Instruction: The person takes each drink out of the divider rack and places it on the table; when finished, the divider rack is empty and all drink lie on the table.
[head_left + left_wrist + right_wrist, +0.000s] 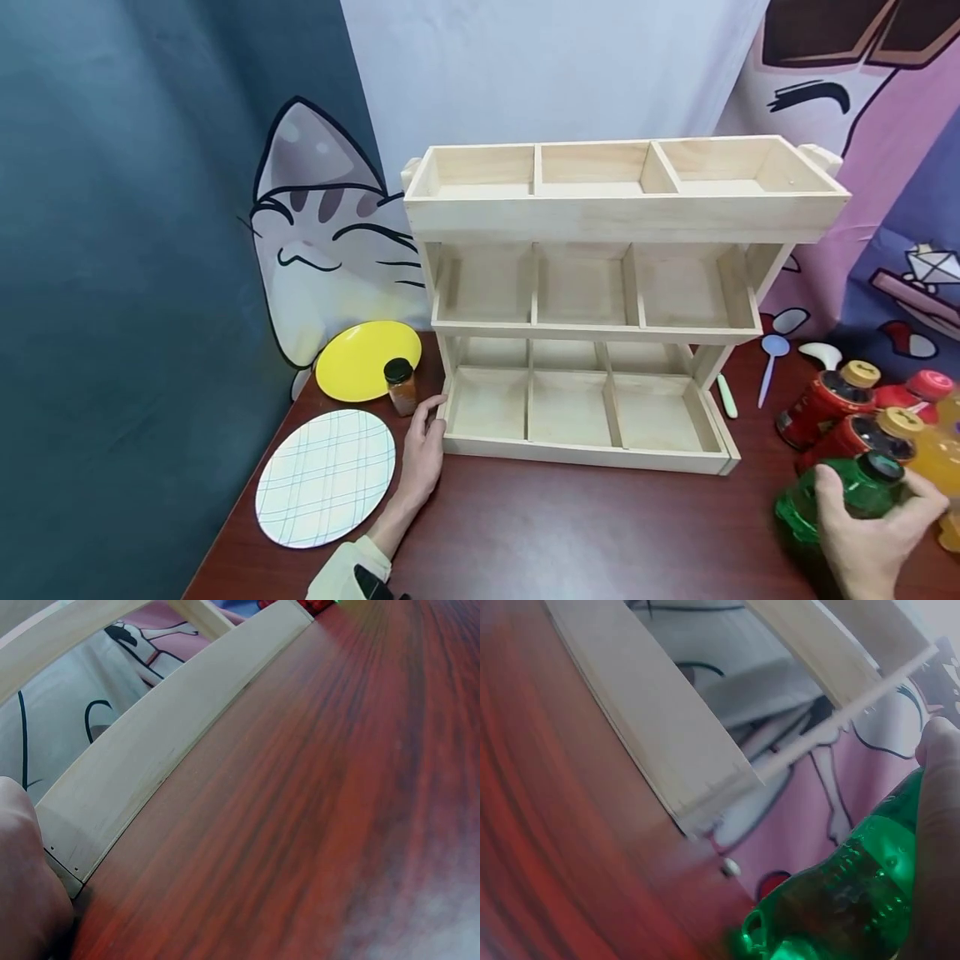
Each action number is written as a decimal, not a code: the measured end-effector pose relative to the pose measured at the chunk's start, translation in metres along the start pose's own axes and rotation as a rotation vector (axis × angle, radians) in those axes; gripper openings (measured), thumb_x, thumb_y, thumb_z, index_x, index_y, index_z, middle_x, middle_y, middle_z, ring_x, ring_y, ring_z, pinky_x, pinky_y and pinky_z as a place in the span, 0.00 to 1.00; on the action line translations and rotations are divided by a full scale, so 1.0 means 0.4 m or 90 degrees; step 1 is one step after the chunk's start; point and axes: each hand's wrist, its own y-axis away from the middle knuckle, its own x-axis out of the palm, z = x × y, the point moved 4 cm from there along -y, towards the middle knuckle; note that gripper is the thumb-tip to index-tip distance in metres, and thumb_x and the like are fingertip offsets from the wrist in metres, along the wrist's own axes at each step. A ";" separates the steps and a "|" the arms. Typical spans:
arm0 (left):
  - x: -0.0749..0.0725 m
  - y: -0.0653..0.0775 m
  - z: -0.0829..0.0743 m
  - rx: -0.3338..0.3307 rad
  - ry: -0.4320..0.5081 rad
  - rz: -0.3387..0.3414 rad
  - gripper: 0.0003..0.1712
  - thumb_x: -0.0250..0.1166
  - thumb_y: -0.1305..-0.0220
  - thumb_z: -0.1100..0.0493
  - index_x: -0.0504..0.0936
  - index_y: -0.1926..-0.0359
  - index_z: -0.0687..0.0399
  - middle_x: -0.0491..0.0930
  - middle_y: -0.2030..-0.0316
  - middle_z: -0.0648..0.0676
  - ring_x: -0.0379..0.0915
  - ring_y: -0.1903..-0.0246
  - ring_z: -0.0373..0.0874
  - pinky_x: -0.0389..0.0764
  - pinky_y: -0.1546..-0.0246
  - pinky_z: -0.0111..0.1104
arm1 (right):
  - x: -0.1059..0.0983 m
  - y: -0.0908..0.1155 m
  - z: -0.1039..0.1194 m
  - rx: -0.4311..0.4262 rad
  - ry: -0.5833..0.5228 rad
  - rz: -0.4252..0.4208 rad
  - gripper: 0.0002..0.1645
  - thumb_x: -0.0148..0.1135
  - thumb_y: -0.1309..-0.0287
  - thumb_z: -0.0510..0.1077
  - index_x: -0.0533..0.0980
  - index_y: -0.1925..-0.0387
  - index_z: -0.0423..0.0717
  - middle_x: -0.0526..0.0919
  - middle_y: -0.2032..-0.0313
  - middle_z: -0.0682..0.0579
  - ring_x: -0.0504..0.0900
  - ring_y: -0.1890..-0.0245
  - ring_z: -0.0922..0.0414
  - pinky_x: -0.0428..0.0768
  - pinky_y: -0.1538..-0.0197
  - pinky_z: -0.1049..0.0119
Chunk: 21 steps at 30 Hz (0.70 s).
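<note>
In the head view my right hand (pixel 873 529) grips a green plastic bottle (pixel 847 492) with a dark cap, thumb on one side and fingers on the other. In the right wrist view the clear green bottle (pixel 847 892) slants down from the hand; blur hides whether its base touches the table. My left hand (pixel 422 458) rests against the left side of a three-tier wooden rack (pixel 577 457), at the bottom tier. Its fingertips lie at the side board's edge. The left wrist view shows this hand (pixel 26 877) beside the rack's lower front corner, its fingers mostly hidden.
Left of the rack are a yellow plate (pixel 352 367), a checked plate (pixel 326 479) and a dark-lidded spice jar (pixel 401 387). On the right stand red bottles (pixel 828 404) with yellow caps, orange drinks (pixel 941 454), a blue spoon (pixel 770 362) and a white spoon (pixel 822 354).
</note>
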 end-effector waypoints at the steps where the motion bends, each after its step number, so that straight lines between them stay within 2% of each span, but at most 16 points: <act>1: -0.002 0.001 -0.001 -0.001 -0.002 -0.003 0.20 0.45 0.36 0.65 0.69 0.44 0.53 0.68 0.44 0.50 0.66 0.52 0.46 0.65 0.55 0.33 | -0.006 -0.004 -0.004 0.010 0.018 -0.005 0.39 0.64 0.58 0.40 0.57 0.43 0.54 0.61 0.48 0.69 0.64 0.47 0.70 0.65 0.45 0.78; 4: -0.007 0.002 -0.002 -0.002 -0.006 -0.007 0.20 0.45 0.36 0.65 0.70 0.44 0.52 0.68 0.44 0.50 0.65 0.53 0.43 0.65 0.55 0.31 | -0.023 -0.013 -0.013 0.020 0.043 -0.036 0.38 0.63 0.58 0.42 0.58 0.44 0.56 0.60 0.47 0.68 0.64 0.48 0.72 0.65 0.46 0.78; 8: -0.009 0.001 -0.007 0.002 -0.003 -0.008 0.20 0.45 0.36 0.65 0.70 0.44 0.52 0.68 0.43 0.50 0.64 0.50 0.43 0.64 0.53 0.31 | -0.048 -0.031 -0.022 -0.004 0.069 -0.077 0.38 0.59 0.56 0.46 0.57 0.41 0.57 0.59 0.43 0.66 0.61 0.44 0.69 0.59 0.41 0.77; 14: -0.002 -0.005 -0.009 0.007 0.004 0.002 0.20 0.45 0.36 0.65 0.70 0.44 0.53 0.68 0.44 0.51 0.65 0.49 0.47 0.64 0.53 0.32 | -0.096 -0.055 -0.054 0.042 0.199 -0.096 0.40 0.54 0.50 0.55 0.50 0.36 0.70 0.54 0.36 0.63 0.55 0.36 0.61 0.50 0.35 0.70; 18: 0.000 -0.004 -0.007 0.003 0.002 0.000 0.20 0.45 0.36 0.65 0.70 0.44 0.53 0.68 0.44 0.50 0.65 0.47 0.47 0.64 0.51 0.34 | -0.116 -0.069 -0.066 0.018 0.252 -0.112 0.39 0.55 0.49 0.57 0.51 0.37 0.73 0.57 0.36 0.63 0.56 0.35 0.60 0.50 0.34 0.67; 21: -0.001 -0.002 -0.005 -0.001 0.001 -0.004 0.20 0.45 0.36 0.65 0.70 0.44 0.52 0.68 0.44 0.50 0.65 0.46 0.46 0.64 0.51 0.35 | -0.121 -0.080 -0.070 -0.008 0.254 -0.106 0.39 0.56 0.48 0.57 0.50 0.36 0.72 0.55 0.36 0.66 0.55 0.35 0.61 0.49 0.34 0.67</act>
